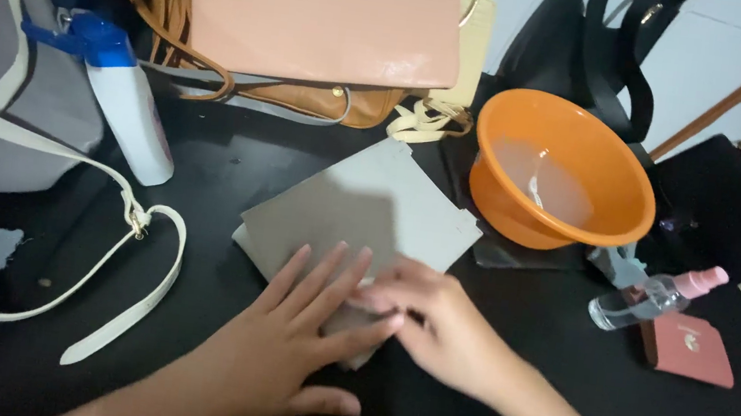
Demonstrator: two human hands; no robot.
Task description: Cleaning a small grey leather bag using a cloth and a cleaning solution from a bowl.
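Flat on the desk [207, 171], our left hand [297, 320] spreads open on the grey cloth [361, 207] while our right hand [432, 322] pinches its near edge; soft, light, likely best gripped at corners.

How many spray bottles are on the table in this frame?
2. A white spray bottle with a blue nozzle stands at upper left beside the bags. A small clear spray bottle with a pink cap lies at right, below the orange bowl. Bags may hide others.
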